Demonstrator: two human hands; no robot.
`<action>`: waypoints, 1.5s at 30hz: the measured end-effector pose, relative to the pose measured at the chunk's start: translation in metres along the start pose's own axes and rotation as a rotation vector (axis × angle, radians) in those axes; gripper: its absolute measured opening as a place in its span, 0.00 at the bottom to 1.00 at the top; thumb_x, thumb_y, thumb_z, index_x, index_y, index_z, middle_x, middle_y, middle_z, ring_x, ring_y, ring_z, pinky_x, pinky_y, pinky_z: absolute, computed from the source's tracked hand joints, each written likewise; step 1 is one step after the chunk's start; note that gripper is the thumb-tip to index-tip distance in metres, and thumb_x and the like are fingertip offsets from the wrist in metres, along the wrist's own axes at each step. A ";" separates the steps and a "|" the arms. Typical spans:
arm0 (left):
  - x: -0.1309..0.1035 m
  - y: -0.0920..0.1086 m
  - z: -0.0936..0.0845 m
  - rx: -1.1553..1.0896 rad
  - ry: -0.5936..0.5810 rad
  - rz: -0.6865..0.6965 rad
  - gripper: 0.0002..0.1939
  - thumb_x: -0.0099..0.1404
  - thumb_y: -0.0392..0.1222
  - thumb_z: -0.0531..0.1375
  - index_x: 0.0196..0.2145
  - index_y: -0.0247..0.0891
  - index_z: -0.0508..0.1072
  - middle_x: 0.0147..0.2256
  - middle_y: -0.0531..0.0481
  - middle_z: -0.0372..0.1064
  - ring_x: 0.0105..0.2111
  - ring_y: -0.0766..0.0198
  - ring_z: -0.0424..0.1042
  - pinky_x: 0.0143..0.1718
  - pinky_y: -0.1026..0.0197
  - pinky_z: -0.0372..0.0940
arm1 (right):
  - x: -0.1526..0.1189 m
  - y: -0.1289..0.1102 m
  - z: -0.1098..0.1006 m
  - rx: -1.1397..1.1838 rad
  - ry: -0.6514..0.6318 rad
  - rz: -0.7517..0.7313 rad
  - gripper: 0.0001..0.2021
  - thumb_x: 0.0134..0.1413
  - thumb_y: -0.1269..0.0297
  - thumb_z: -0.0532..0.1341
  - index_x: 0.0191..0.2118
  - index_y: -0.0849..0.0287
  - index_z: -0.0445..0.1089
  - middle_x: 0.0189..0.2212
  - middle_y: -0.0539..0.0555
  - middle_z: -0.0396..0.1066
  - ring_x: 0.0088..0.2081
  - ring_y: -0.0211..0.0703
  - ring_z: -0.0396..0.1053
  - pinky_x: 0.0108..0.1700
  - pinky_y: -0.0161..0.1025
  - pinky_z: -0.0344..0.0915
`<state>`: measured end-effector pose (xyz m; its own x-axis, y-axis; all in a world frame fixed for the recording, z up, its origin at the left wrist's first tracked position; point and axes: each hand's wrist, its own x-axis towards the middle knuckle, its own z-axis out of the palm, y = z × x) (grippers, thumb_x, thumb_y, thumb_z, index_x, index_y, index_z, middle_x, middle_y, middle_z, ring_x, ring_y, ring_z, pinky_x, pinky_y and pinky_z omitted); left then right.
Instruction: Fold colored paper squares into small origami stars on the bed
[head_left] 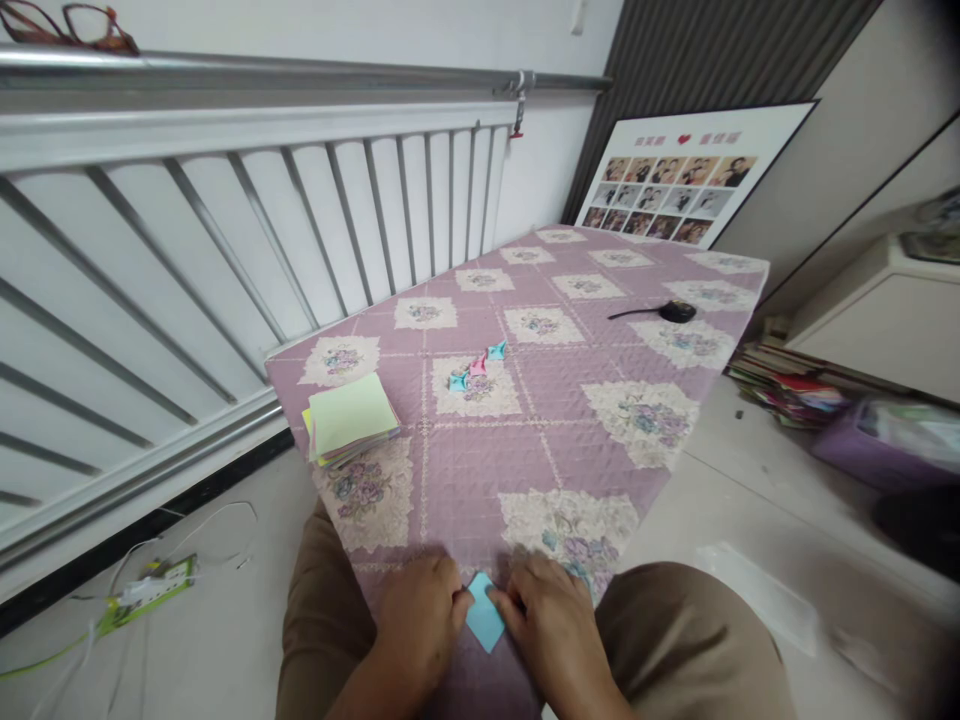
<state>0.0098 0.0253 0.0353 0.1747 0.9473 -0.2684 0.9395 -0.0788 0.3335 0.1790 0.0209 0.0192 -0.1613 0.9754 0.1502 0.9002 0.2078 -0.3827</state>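
Observation:
A small blue folded paper [486, 622], kite-shaped from above, is held between my two hands at the table's near edge. My left hand [420, 612] is closed, its thumb and curled fingers pinching the paper's left side. From the other side my right hand [546, 612] grips it, the thumb pressed on the paper's right part. Farther up the cloth stand folded paper pieces in a slanting row: a blue one [458, 381], a pink one [478, 366] and another blue one [496, 351]. At the left lies a stack of coloured paper sheets [352, 415], pale green on top.
A purple floral tablecloth [480, 460] covers the table. A black object with a thin tail [677, 312] lies at the right. A white radiator [247, 230] borders the left side; a photo board [694, 175] leans behind. A power strip [148, 597] is on the floor.

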 end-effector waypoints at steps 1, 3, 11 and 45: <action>-0.001 0.000 -0.001 -0.013 0.001 -0.002 0.05 0.63 0.40 0.56 0.33 0.39 0.71 0.33 0.50 0.72 0.36 0.58 0.70 0.34 0.60 0.58 | 0.000 0.000 0.000 0.005 0.012 -0.005 0.09 0.47 0.66 0.66 0.24 0.55 0.66 0.26 0.49 0.69 0.32 0.45 0.66 0.34 0.40 0.53; -0.001 -0.002 -0.003 -0.035 0.003 0.001 0.04 0.63 0.39 0.56 0.35 0.39 0.70 0.34 0.50 0.72 0.36 0.58 0.70 0.35 0.60 0.58 | -0.001 0.000 -0.001 0.022 0.040 -0.015 0.08 0.47 0.66 0.66 0.24 0.55 0.65 0.26 0.48 0.69 0.31 0.44 0.66 0.34 0.40 0.52; 0.002 -0.016 0.009 0.061 0.146 0.419 0.12 0.66 0.38 0.56 0.46 0.50 0.71 0.48 0.54 0.68 0.44 0.60 0.65 0.42 0.60 0.59 | -0.004 -0.003 0.000 0.046 0.060 0.016 0.05 0.50 0.69 0.63 0.28 0.53 0.66 0.27 0.47 0.69 0.34 0.45 0.67 0.35 0.40 0.53; -0.013 -0.050 0.005 0.225 0.219 0.757 0.15 0.68 0.40 0.52 0.51 0.40 0.67 0.55 0.51 0.65 0.48 0.55 0.60 0.47 0.53 0.57 | -0.041 0.027 0.009 -0.231 0.140 -0.469 0.20 0.53 0.71 0.57 0.52 0.52 0.65 0.46 0.49 0.74 0.47 0.47 0.68 0.52 0.48 0.51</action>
<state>-0.0377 0.0154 0.0172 0.7456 0.6500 0.1472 0.6309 -0.7596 0.1580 0.2066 -0.0130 -0.0055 -0.5261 0.7596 0.3823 0.8126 0.5816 -0.0372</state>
